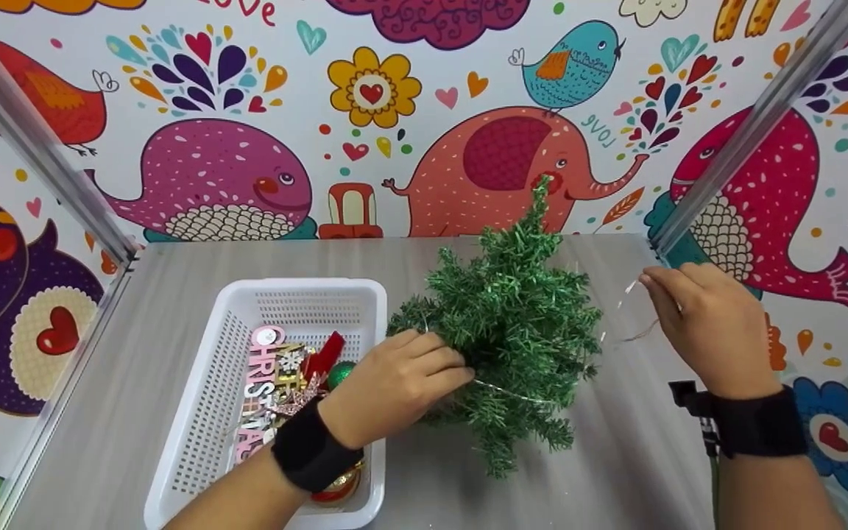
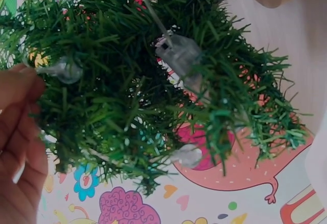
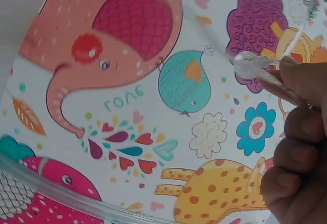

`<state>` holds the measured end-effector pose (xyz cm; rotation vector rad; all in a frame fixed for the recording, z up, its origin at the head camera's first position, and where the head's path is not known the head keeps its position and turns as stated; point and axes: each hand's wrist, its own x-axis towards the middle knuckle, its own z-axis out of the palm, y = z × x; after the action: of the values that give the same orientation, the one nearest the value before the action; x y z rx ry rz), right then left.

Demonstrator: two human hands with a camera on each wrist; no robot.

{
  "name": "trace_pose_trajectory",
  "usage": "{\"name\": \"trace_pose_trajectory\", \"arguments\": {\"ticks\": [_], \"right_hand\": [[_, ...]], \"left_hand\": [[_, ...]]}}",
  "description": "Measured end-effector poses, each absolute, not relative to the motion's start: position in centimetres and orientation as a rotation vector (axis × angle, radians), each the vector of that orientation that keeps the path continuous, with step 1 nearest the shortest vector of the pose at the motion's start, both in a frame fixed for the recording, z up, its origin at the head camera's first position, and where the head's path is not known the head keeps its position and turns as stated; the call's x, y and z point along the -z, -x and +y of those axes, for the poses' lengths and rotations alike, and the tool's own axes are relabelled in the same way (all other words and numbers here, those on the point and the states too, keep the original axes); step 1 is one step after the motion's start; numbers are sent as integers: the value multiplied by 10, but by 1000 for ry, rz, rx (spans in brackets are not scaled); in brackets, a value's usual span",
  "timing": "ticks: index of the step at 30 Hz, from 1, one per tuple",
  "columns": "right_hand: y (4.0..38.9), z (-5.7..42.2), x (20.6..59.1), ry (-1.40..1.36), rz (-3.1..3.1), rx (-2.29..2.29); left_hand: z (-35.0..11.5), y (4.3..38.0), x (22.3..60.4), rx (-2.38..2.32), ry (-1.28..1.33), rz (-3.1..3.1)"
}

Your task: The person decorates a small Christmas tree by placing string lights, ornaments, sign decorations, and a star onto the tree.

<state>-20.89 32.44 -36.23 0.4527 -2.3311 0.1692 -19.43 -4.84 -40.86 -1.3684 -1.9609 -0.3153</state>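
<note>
A small green artificial Christmas tree [image 1: 512, 316] stands on the table, its tip upward. A thin string of lights [image 1: 516, 395] with clear round bulbs crosses its front branches. My left hand [image 1: 405, 379] is at the tree's left front and pinches the string beside a clear bulb [image 2: 69, 71]. Off to the right of the tree, my right hand [image 1: 711, 320] holds the string raised between thumb and forefinger, next to another bulb [image 3: 248, 65]. A clear plastic piece [image 2: 181, 55] sits among the branches in the left wrist view.
Left of the tree stands a white plastic basket [image 1: 199, 368]. It holds a pink lettered Christmas sign [image 1: 258, 361], a red ribbon [image 1: 327, 353], a green ball [image 1: 341, 375] and other ornaments. Patterned walls with metal corner rails [image 1: 755, 110] enclose the grey table [image 1: 630, 456].
</note>
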Motion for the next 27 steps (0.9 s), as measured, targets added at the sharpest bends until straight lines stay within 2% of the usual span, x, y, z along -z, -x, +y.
{"name": "trace_pose_trajectory", "arguments": {"ticks": [7,15,21,27], "right_hand": [[215,316,359,-438,-2358,-265],[233,307,362,-223,-2465,-871],[251,297,363,-254,-2354,-1636],[265,277,364,-361,-1981,-2399]], "left_hand": [[-53,201,400,467,1367,-1769],[-61,245,373,952,1166,-1868],[-54,289,334,1097,1034,-2369],[-28,324,315,1040,1085,-2736]]}}
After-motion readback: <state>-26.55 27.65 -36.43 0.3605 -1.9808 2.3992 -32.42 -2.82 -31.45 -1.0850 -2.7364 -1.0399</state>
